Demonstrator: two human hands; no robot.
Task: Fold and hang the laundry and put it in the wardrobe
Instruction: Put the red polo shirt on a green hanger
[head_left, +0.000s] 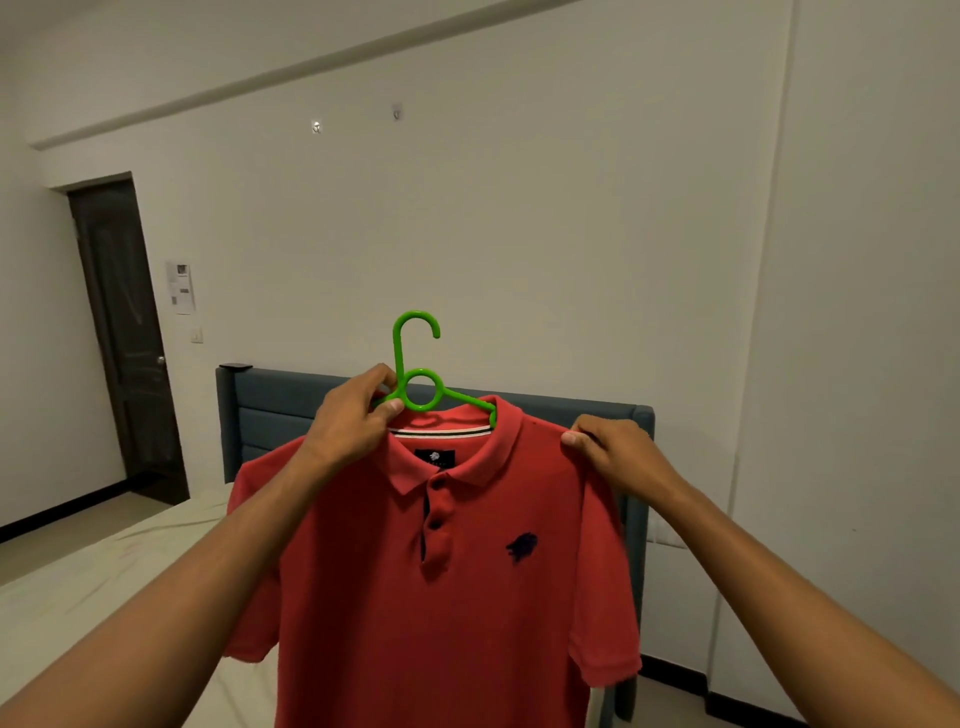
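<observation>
With the left hand (358, 415) gripping the green hanger (415, 384) and the right hand (613, 452) pinching the red polo shirt's (441, 597) shoulder above the bed (104, 571), the sensible move was to ease that shoulder squarely over the hanger arm.

Light: dim, even indoor light with a warm grey-green cast; its source is out of view.
Shadows: soft ones only; the door (124, 332) at far left is nearly black, and the shirt (436, 587) darkens along its left half.
Glare: none; a small shine on the hanger (415, 364).
Focus: shirt and hands fairly sharp; the arms at the near edges are soft.
Distortion: wide-angle; wall lines and door lean at the edges.
</observation>
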